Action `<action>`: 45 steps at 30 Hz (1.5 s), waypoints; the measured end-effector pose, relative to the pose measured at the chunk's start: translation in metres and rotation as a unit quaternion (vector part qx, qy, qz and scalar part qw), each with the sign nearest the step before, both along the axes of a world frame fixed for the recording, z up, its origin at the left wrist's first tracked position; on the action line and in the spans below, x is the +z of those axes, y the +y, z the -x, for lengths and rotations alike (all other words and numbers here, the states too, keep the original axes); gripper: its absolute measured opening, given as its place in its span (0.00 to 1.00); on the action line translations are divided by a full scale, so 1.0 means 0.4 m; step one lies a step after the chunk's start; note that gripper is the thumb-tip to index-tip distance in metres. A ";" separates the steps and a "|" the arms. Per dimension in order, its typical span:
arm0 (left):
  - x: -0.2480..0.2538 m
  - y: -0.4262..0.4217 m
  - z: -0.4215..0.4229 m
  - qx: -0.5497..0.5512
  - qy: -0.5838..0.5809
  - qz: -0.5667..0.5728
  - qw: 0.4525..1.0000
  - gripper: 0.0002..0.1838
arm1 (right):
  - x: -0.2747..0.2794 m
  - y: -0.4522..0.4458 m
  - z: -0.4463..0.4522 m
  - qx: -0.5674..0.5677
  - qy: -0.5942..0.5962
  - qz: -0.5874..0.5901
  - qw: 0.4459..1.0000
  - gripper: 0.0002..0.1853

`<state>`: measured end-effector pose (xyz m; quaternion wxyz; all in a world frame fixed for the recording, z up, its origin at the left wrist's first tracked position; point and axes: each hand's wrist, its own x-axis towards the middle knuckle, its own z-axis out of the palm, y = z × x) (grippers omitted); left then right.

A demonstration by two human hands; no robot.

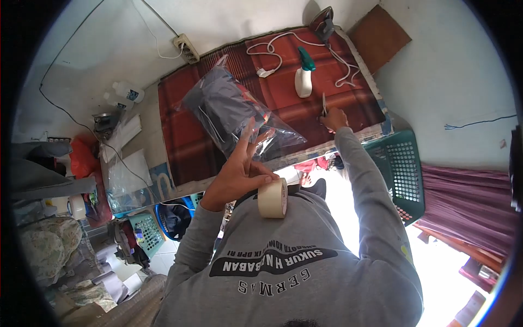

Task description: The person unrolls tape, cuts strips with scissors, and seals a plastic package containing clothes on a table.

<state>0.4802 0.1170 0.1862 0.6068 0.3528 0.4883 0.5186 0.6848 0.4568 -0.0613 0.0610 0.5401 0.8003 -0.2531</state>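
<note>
My left hand [237,173] has its thumb and some fingers at the top edge of a roll of cream tape [272,198], close to my shirt; its other fingers stretch up toward a clear plastic bag. That bag [226,103] holds folded dark cloth and lies on the red checked cover [180,147]. On the right part of the cover, the fingers of my right hand [334,119] are wrapped round the handles of scissors [324,101], blades pointing away from me. A white spray bottle [303,82] with a green head is just beyond them.
An iron [322,26] with a white cord stands at the far right corner. A power strip [186,48] is at the back edge. A green basket [406,174] stands right of the table, and white bottles [128,91] are at the left.
</note>
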 end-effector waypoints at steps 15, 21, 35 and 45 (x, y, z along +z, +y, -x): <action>-0.029 0.013 0.061 -0.084 0.061 0.010 0.995 0.69 | 0.453 -0.411 0.127 0.195 0.467 0.314 0.803 0.22; -0.068 -0.003 0.063 -0.154 0.073 0.018 0.985 0.66 | 0.410 -0.505 0.081 0.048 0.462 0.324 0.824 0.13; -0.111 -0.037 0.035 -0.262 0.272 0.042 0.925 0.61 | 0.187 -0.772 -0.106 -0.223 0.606 0.154 0.748 0.05; -0.143 -0.081 0.072 -0.270 0.174 -0.003 0.947 0.61 | -0.112 -0.665 -0.089 -0.494 0.561 0.094 0.657 0.22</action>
